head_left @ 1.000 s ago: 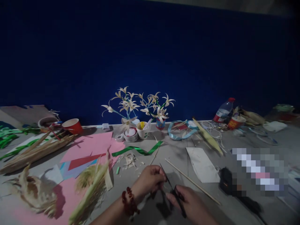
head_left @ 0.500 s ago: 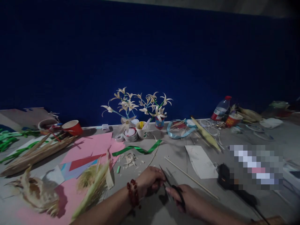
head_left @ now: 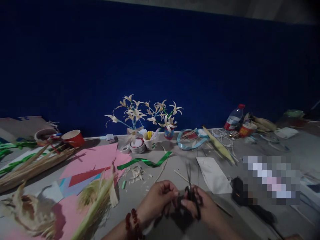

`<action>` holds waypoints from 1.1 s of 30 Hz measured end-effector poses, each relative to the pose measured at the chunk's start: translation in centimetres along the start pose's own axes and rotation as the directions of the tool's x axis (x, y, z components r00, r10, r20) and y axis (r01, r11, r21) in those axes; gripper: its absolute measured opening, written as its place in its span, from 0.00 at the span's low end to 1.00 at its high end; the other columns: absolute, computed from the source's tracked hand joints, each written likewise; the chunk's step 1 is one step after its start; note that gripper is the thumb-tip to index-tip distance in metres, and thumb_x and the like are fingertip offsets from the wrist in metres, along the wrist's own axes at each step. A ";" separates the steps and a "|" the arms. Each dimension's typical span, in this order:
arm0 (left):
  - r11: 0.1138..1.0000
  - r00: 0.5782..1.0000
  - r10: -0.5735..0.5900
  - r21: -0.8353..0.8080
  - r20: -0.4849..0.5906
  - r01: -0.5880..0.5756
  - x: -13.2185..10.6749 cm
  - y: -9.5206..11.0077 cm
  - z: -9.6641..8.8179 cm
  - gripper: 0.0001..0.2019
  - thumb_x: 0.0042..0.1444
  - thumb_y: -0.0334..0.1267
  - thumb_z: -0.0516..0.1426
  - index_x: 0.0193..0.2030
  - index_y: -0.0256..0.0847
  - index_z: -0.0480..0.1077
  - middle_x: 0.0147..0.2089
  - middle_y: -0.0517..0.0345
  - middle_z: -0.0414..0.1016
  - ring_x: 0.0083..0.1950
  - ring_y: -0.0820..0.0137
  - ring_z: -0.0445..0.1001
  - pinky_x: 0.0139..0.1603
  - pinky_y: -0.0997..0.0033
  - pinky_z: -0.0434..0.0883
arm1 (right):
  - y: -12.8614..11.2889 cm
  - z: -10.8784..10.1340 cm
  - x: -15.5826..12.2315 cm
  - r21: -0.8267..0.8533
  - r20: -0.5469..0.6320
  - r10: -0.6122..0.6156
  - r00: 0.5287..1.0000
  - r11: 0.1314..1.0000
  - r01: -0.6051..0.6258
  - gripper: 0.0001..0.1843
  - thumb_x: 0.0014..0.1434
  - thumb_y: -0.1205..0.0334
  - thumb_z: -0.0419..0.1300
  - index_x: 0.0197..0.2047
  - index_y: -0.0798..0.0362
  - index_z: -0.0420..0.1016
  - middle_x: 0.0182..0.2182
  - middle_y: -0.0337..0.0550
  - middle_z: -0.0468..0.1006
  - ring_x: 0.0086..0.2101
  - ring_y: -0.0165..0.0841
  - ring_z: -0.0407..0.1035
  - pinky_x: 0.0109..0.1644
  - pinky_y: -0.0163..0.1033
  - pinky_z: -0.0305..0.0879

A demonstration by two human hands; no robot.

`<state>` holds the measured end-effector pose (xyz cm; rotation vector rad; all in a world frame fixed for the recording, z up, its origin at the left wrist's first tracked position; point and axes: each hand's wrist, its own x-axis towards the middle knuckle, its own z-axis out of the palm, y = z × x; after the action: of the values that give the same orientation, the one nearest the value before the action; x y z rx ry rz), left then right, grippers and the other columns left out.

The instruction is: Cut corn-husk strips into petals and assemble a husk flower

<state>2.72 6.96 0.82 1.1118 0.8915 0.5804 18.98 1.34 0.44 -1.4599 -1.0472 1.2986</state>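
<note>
The scissors (head_left: pixel 189 183) have swung from eleven o'clock towards twelve, gripped by the right hand (head_left: pixel 200 204). At its nine o'clock, the left hand (head_left: pixel 162 198) has fingertips pressed together (on what, I cannot tell). Scissor work seems in hand; a cut would call for turning the blades leftward.

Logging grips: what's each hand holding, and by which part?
Right hand: scissors, held by the handles. Left hand: curled in; can't tell if it holds anything.

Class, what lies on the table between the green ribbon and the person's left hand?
The head view shows pale scraps and a thin strip between ribbon and left hand.
</note>
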 end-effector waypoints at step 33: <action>0.858 0.947 -0.064 -0.467 0.313 0.212 -2.2 1.2 0.6 0.15 0.54 0.36 0.60 0.49 0.36 0.67 0.31 0.52 0.78 0.18 0.77 0.71 0.14 0.82 0.60 | -1.3 1.3 -0.5 0.263 -0.209 -0.160 0.965 0.941 0.213 0.12 0.44 0.57 0.71 0.29 0.50 0.72 0.22 0.33 0.73 0.19 0.29 0.66 0.24 0.35 0.63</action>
<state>2.04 5.35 2.78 0.6307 0.5170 0.4744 17.62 1.24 1.72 -1.2065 -0.8178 1.1024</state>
